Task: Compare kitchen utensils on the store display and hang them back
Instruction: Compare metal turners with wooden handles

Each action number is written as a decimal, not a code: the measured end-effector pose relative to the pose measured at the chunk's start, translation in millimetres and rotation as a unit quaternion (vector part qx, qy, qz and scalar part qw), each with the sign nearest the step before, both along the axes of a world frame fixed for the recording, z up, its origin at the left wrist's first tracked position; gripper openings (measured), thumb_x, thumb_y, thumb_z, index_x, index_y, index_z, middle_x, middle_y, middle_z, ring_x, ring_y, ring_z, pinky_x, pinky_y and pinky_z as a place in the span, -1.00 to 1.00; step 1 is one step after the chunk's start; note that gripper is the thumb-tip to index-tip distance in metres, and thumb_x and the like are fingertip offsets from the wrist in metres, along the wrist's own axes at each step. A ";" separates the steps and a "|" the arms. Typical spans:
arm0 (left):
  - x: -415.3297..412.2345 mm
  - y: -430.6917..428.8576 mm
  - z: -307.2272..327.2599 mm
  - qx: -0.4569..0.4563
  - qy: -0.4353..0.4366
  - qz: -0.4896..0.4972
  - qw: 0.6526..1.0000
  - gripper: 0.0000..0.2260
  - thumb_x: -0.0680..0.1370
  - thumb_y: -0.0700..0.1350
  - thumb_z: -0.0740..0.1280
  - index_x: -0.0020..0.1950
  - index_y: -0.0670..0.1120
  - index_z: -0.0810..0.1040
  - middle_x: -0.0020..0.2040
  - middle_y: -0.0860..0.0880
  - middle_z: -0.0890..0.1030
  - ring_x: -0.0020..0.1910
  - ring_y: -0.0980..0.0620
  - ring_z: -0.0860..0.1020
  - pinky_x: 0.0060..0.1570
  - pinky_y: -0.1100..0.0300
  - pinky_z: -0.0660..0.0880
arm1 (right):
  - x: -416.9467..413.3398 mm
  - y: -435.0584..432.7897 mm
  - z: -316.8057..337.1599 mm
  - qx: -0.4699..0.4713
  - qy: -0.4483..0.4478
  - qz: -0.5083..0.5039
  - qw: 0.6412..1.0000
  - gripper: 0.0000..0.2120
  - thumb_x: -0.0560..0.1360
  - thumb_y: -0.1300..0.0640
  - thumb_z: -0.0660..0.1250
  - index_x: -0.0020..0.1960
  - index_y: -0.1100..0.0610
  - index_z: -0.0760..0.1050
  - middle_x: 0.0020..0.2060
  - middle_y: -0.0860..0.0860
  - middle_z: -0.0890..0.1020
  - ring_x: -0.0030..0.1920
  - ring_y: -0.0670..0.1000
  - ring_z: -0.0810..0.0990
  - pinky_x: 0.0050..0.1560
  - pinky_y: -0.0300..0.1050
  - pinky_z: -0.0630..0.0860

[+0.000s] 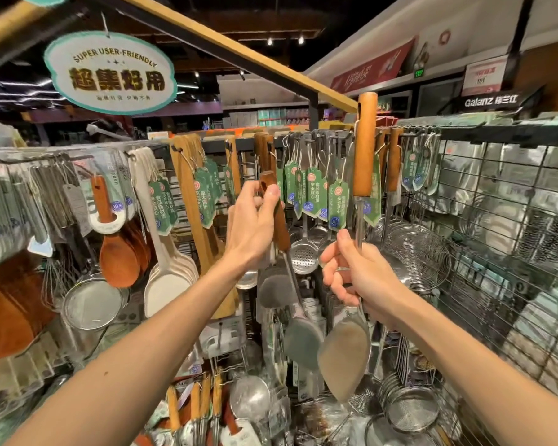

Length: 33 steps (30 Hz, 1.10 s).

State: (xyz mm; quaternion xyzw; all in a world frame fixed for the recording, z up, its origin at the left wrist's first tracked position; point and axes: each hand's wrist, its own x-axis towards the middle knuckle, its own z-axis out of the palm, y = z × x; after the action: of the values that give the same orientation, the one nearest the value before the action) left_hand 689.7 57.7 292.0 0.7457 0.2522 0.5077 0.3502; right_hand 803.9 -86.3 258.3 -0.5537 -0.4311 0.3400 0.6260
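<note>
The left hand (255, 226) was raised before the wire display rack (496, 220), its grip clenched around the dark wooden handle of a spatula (279, 217), thumb pressed near the handle's top end. That spatula slanted down and to the right, its grey blade (302, 342) hanging below the hand. The right hand (358, 272) held a second spatula (347, 355) upright, its grip closed on the thin metal shaft just under the light wooden handle (364, 143), which rose toward the hooks at the top of the rack. Its steel blade hung below the wrist, just beside the other blade. Behind both hung green-tagged ladles (303, 252), a wire skimmer (416, 252), wooden spoons (118, 255) and white paddles (166, 284). An oval sign (110, 72) reading "Super User-Friendly" hung above left.
</note>
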 end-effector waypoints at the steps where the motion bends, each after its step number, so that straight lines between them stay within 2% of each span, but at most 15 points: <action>1: 3.1 1.0 3.8 -0.009 -0.006 0.002 1.000 -0.83 0.67 0.04 0.24 0.12 -0.05 0.45 -0.13 -0.09 0.71 -0.12 -0.08 0.71 -0.01 -0.13 0.65 | 1.2 1.7 1.3 0.003 0.001 -0.002 1.000 -0.55 0.67 -0.09 0.02 -0.07 0.26 0.45 -0.47 0.05 0.53 -0.58 -0.05 0.37 -0.67 -0.29 0.23; 5: 15.2 9.3 18.5 -0.047 -0.040 0.006 0.998 -0.72 0.63 -0.01 0.34 0.23 -0.16 0.48 -0.16 -0.19 0.70 -0.21 -0.07 0.72 -0.16 0.04 0.68 | 6.8 10.7 7.1 0.020 0.006 0.003 1.000 -0.55 0.67 -0.08 0.02 -0.09 0.25 0.44 -0.47 0.07 0.53 -0.60 -0.05 0.36 -0.68 -0.29 0.23; 8: 27.1 19.5 31.1 -0.043 -0.067 0.036 0.996 -0.59 0.55 0.17 0.39 0.26 -0.08 0.51 -0.09 -0.27 0.68 -0.15 -0.29 0.68 -0.12 -0.21 0.65 | 10.8 17.0 11.9 0.028 0.005 0.013 1.000 -0.55 0.67 -0.08 0.02 -0.09 0.25 0.44 -0.47 0.07 0.52 -0.61 -0.06 0.36 -0.68 -0.29 0.22; 11: 38.7 29.1 37.3 -0.020 -0.095 0.059 0.994 -0.39 0.40 0.34 0.37 0.30 -0.01 0.56 -0.03 -0.13 0.69 -0.11 -0.23 0.68 -0.07 -0.27 0.63 | 13.7 22.0 14.3 0.031 0.005 0.025 0.999 -0.54 0.67 -0.10 0.02 -0.08 0.26 0.44 -0.46 0.08 0.52 -0.60 -0.05 0.37 -0.68 -0.28 0.23; 14: 41.3 20.6 37.0 0.004 -0.106 0.070 0.992 -0.46 0.44 0.29 0.38 0.32 0.02 0.57 0.08 -0.07 0.69 0.01 -0.12 0.67 0.08 -0.25 0.59 | 16.9 24.5 12.7 0.032 -0.001 0.033 0.999 -0.53 0.66 -0.09 0.01 -0.08 0.27 0.45 -0.46 0.08 0.53 -0.61 -0.06 0.37 -0.67 -0.28 0.22; 16: 42.6 17.5 35.6 0.001 -0.134 0.072 0.988 -0.56 0.52 0.17 0.41 0.32 0.00 0.58 0.08 -0.02 0.69 -0.01 0.01 0.63 0.14 -0.12 0.56 | 18.9 25.6 11.0 0.027 -0.002 0.031 0.999 -0.54 0.67 -0.09 0.01 -0.08 0.27 0.45 -0.46 0.08 0.53 -0.61 -0.06 0.37 -0.67 -0.28 0.22; 18: 42.9 16.2 39.3 0.001 -0.161 0.086 0.983 -0.62 0.56 0.06 0.42 0.33 -0.05 0.57 0.04 0.00 0.67 -0.14 0.11 0.55 0.04 0.12 0.52 | 21.0 26.9 9.8 0.026 -0.002 0.028 0.999 -0.53 0.68 -0.08 0.01 -0.08 0.28 0.45 -0.46 0.09 0.52 -0.61 -0.06 0.36 -0.67 -0.27 0.20; 19: 43.2 15.8 42.2 0.002 -0.172 0.091 0.981 -0.61 0.56 0.06 0.43 0.34 -0.06 0.58 0.04 -0.01 0.68 -0.14 0.07 0.57 0.03 0.12 0.54 | 21.8 27.8 9.8 0.028 -0.001 0.027 0.999 -0.53 0.68 -0.07 0.00 -0.07 0.29 0.45 -0.46 0.10 0.51 -0.62 -0.06 0.35 -0.67 -0.28 0.19; 22: 46.1 17.6 50.3 -0.001 -0.180 0.100 0.978 -0.48 0.51 0.16 0.44 0.38 -0.08 0.56 0.12 -0.11 0.69 0.08 -0.13 0.64 0.17 -0.13 0.57 | 22.6 30.3 11.0 0.038 -0.003 0.031 0.999 -0.53 0.68 -0.07 0.00 -0.08 0.28 0.44 -0.46 0.11 0.50 -0.63 -0.07 0.34 -0.68 -0.30 0.17; 24: 45.7 21.0 53.4 0.006 -0.175 0.104 0.979 -0.42 0.47 0.23 0.43 0.36 -0.10 0.57 0.11 -0.14 0.69 0.08 -0.17 0.65 0.15 -0.22 0.57 | 22.3 32.0 11.7 0.040 -0.003 0.034 0.999 -0.54 0.68 -0.08 0.00 -0.08 0.27 0.44 -0.45 0.11 0.50 -0.63 -0.07 0.34 -0.68 -0.30 0.17; 25: 45.2 22.1 54.0 0.016 -0.167 0.101 0.981 -0.48 0.48 0.22 0.42 0.31 -0.07 0.61 0.03 -0.12 0.71 -0.01 -0.15 0.66 0.10 -0.23 0.58 | 21.9 33.2 11.8 0.038 -0.002 0.037 0.999 -0.54 0.68 -0.08 0.00 -0.08 0.26 0.44 -0.46 0.10 0.51 -0.63 -0.07 0.34 -0.68 -0.30 0.17; 28: 43.5 24.3 52.8 0.039 -0.128 0.091 0.987 -0.86 0.52 0.15 0.43 0.00 0.14 0.68 -0.27 -0.06 0.65 -0.27 -0.15 0.58 -0.05 -0.19 0.61 | 20.1 36.6 11.3 0.033 -0.001 0.044 0.998 -0.54 0.68 -0.09 0.00 -0.07 0.26 0.43 -0.46 0.10 0.51 -0.63 -0.07 0.34 -0.68 -0.31 0.18; 31: 45.0 24.5 49.3 0.058 -0.107 0.105 0.987 -0.85 0.51 0.19 0.41 0.01 0.21 0.68 -0.32 0.00 0.61 -0.33 -0.09 0.54 -0.15 -0.02 0.58 | 16.2 41.2 11.6 0.030 0.002 0.051 0.998 -0.54 0.68 -0.09 0.00 -0.08 0.26 0.43 -0.46 0.11 0.50 -0.63 -0.07 0.33 -0.68 -0.32 0.18; 32: 46.0 24.9 49.6 0.065 -0.107 0.107 0.986 -0.96 0.52 0.17 0.41 -0.07 0.28 0.64 -0.32 0.04 0.61 -0.34 -0.02 0.51 -0.15 -0.03 0.56 | 15.2 42.8 11.9 0.030 0.001 0.052 0.998 -0.54 0.68 -0.09 0.01 -0.08 0.25 0.43 -0.46 0.11 0.50 -0.64 -0.07 0.33 -0.68 -0.32 0.18; 33: 47.7 24.1 51.7 0.058 -0.108 0.119 0.985 -0.93 0.52 0.15 0.42 -0.14 0.33 0.59 -0.31 0.05 0.61 -0.34 0.03 0.49 -0.14 -0.04 0.55 | 14.5 44.5 12.3 0.030 -0.001 0.054 0.998 -0.54 0.68 -0.09 0.01 -0.08 0.25 0.43 -0.46 0.11 0.50 -0.64 -0.07 0.33 -0.68 -0.32 0.18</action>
State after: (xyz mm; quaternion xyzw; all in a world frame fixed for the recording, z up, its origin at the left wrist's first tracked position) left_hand 737.4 81.8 343.7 0.6702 0.2706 0.6368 0.2686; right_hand 818.4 -41.8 270.6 -0.5109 -0.4714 0.3592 0.6227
